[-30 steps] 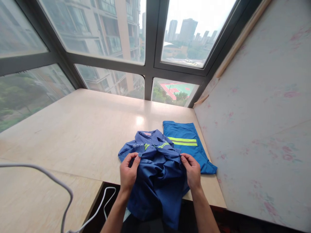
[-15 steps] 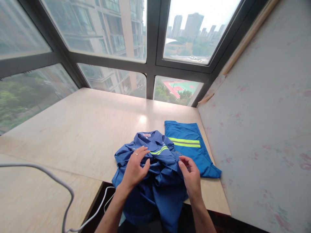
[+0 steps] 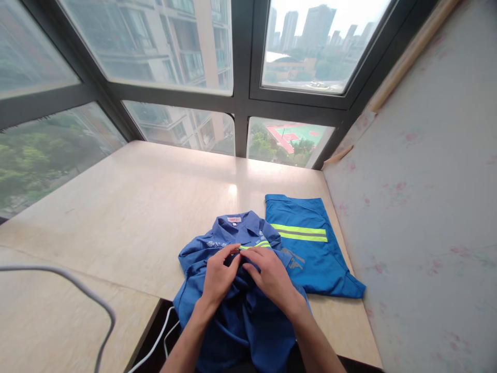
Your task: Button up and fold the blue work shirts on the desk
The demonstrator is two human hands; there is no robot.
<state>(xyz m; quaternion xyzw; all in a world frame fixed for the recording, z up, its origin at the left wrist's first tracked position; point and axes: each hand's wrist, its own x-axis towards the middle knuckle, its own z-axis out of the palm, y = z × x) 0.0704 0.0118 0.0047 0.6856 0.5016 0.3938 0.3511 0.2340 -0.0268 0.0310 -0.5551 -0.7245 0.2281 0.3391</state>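
A blue work jacket with a collar, a label inside the neck and a yellow-green stripe on the chest lies crumpled at the wooden surface's near edge, its lower part hanging over. Both hands meet at the middle of its front, just below the collar. My left hand pinches the cloth there between thumb and fingers. Close against it, my right hand has its fingertips closed on the same spot of the jacket. The fingers hide exactly what part they hold.
Folded blue work trousers with a yellow-green and grey stripe lie to the right, by the papered wall. A pale wooden surface runs back to the windows. A grey-white cable loops at the left, over a dark gap.
My right hand has moved left from the jacket's right side to its middle. My left hand's fingers have closed there, beside it. The view has shifted slightly.
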